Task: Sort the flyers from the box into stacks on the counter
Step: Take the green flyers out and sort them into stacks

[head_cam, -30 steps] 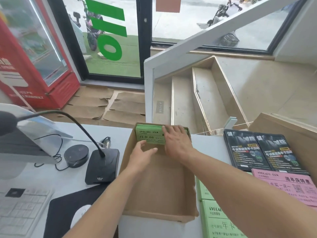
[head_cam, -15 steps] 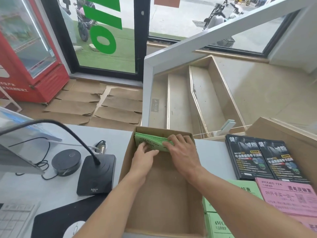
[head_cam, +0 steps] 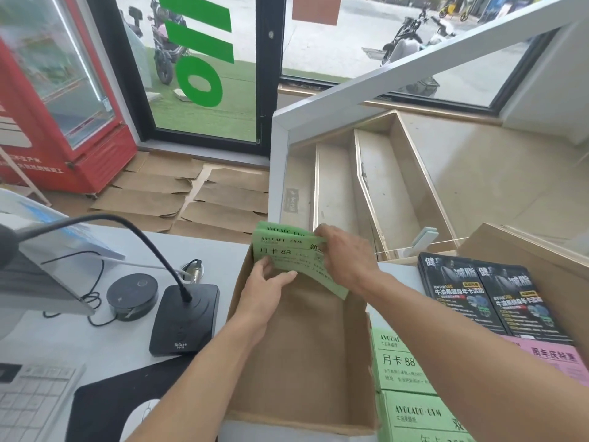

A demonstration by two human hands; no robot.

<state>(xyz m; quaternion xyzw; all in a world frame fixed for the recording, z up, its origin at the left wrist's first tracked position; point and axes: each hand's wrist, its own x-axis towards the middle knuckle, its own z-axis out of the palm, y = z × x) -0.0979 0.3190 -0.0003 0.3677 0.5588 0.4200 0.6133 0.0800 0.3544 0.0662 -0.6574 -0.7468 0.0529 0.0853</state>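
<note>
Both hands grip bundle of thin green paper flyers (head_cam: 288,258) above far end of open brown cardboard box (head_cam: 306,355): left hand (head_cam: 266,290) pinches near-left edge, right hand (head_cam: 345,258) curls over right end. Bundle's long axis runs left-right; matching green stack (head_cam: 398,362) just right of box, nearer right hand.

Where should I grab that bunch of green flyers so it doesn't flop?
Probably at its two short ends, one hand from each side, as the left hand and right hand hold the green flyers: they are thin, wide sheets and would likely sag if pinched at one corner.
</note>
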